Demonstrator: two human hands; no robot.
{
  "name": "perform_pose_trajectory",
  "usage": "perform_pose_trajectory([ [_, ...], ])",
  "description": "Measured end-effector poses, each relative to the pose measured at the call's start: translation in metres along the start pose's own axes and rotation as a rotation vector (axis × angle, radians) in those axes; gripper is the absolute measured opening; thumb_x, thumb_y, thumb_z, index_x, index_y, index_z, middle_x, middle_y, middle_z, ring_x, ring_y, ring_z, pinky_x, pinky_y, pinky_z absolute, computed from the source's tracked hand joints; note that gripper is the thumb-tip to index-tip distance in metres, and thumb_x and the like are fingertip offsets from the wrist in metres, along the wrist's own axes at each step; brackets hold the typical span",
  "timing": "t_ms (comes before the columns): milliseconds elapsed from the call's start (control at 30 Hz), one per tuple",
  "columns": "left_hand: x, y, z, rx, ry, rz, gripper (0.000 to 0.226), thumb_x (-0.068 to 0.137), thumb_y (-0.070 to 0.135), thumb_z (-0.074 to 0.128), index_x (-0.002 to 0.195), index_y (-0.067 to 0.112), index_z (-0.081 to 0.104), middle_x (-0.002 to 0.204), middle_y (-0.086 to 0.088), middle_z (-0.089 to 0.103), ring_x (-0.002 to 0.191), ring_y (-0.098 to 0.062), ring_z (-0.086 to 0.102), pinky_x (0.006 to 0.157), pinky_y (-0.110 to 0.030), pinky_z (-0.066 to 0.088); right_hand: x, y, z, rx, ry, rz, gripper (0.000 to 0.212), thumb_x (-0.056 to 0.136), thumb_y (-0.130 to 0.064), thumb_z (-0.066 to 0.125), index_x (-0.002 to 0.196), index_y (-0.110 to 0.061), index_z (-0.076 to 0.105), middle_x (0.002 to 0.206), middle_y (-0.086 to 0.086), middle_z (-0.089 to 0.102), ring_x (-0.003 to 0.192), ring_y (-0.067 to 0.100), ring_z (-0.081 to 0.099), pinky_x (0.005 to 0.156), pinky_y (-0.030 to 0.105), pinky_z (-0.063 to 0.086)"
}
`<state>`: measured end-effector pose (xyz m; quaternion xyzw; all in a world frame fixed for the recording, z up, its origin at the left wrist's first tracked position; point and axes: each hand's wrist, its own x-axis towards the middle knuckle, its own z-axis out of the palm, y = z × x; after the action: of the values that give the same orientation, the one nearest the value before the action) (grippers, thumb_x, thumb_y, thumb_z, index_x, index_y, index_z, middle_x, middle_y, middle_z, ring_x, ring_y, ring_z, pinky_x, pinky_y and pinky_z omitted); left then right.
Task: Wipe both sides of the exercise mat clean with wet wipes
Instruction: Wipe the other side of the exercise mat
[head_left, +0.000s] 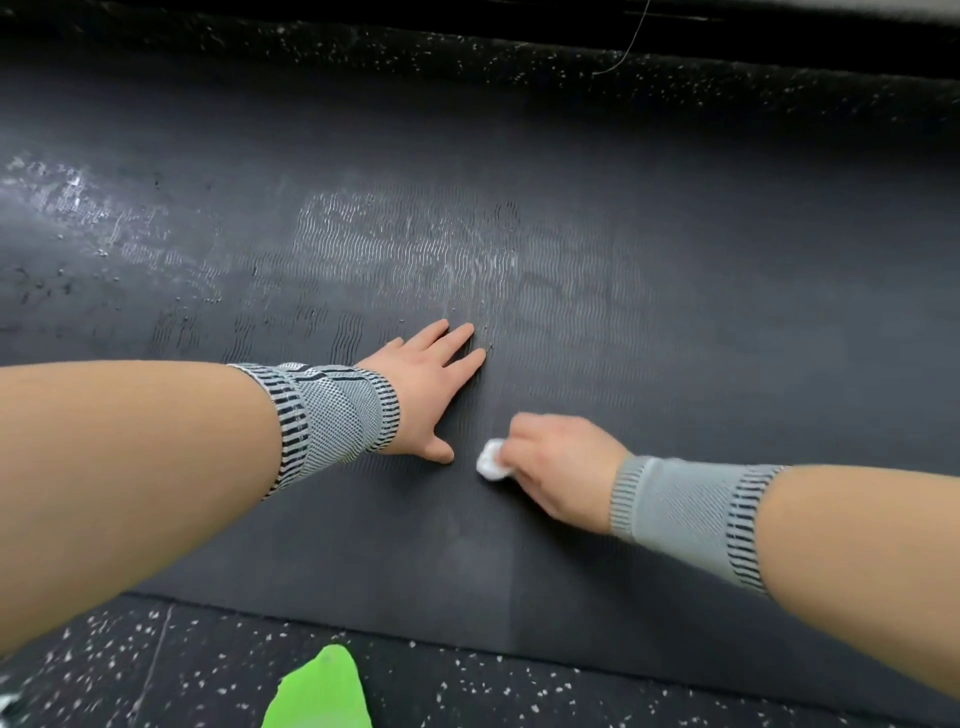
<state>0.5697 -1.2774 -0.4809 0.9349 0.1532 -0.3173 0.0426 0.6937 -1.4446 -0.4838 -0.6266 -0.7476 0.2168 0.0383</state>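
Observation:
A dark grey exercise mat (675, 270) with a wavy ribbed texture lies flat across the floor and fills most of the view. Wet, shiny streaks show on it at the left and centre. My left hand (431, 395) rests flat on the mat, palm down, fingers spread. Just to its right, my right hand (558, 470) is closed on a crumpled white wet wipe (492, 461), which it presses against the mat. Both wrists wear grey knitted wrist supports.
Black speckled rubber flooring (467, 686) runs along the near edge of the mat and beyond its far edge. A bright green object (319, 691) pokes in at the bottom centre. A thin wire (631, 41) hangs at the top right.

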Motion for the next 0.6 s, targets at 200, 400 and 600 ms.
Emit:
perform_pose_trajectory([
  [200,-0.009,0.006,-0.001,0.054,-0.039,-0.010,0.121,0.071,0.066,0.069,0.154,0.021,-0.007,0.160,-0.003,-0.015,0.148,-0.027,-0.008,0.117,-0.050,0.022,0.023,0.031,-0.020,-0.070,0.006,0.142,0.021,0.096,-0.023,0.043,0.108,-0.015,0.058,0.108,0.006,0.051,0.097,0.030,0.056,0.076,0.037,0.041],
  [400,-0.024,0.010,0.003,0.087,-0.097,-0.027,0.121,0.072,0.062,0.071,0.153,0.023,-0.010,0.160,-0.002,-0.018,0.148,-0.026,-0.008,0.116,-0.051,0.021,-0.009,-0.013,0.011,-0.061,-0.032,0.033,0.023,0.095,-0.020,0.041,0.111,-0.017,0.057,0.104,0.007,0.050,0.090,0.032,0.057,0.072,0.038,0.042],
  [600,-0.033,0.009,0.002,0.129,-0.132,-0.049,0.118,0.074,0.060,0.070,0.153,0.028,-0.011,0.160,-0.002,-0.018,0.148,-0.027,-0.006,0.116,-0.050,0.023,-0.034,-0.049,0.031,-0.019,-0.286,-0.195,0.016,0.094,-0.016,0.046,0.108,-0.014,0.052,0.103,0.005,0.046,0.088,0.028,0.052,0.066,0.036,0.035],
])
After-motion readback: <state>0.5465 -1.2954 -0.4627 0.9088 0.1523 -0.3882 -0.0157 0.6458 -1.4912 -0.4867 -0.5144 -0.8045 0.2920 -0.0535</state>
